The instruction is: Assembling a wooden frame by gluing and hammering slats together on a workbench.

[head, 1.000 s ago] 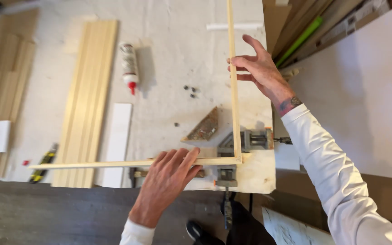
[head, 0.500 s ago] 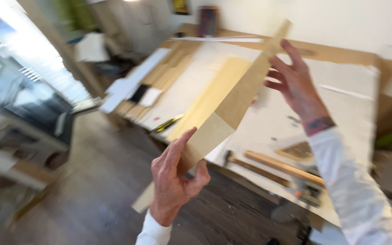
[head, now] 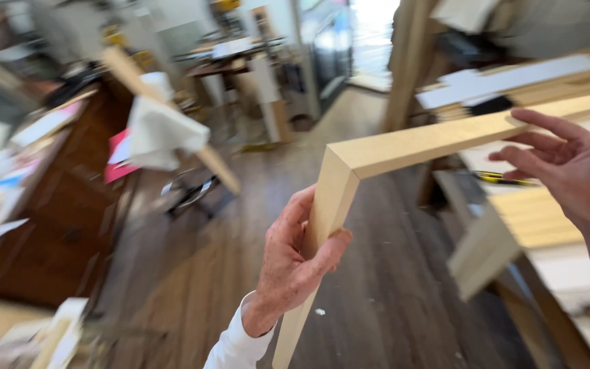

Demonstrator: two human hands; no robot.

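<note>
Your left hand (head: 293, 263) grips the lower arm of the wooden frame corner (head: 349, 160), thumb and fingers wrapped around it. Your right hand (head: 568, 167) steadies the upper arm with loosely curled fingers touching it. The frame hangs in the air above the wooden floor (head: 227, 273), just beside the workbench (head: 548, 225).

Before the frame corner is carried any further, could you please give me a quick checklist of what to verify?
1. Left hand grips the lower leg of the wooden frame corner: ok.
2. Right hand steadies the upper leg: ok, fingers only resting.
3. Mitre joint closed, no visible gap: ok.
4. Floor ahead free of obstacles: cannot tell, picture blurred.
5. Frame clear of the workbench: ok.
</note>
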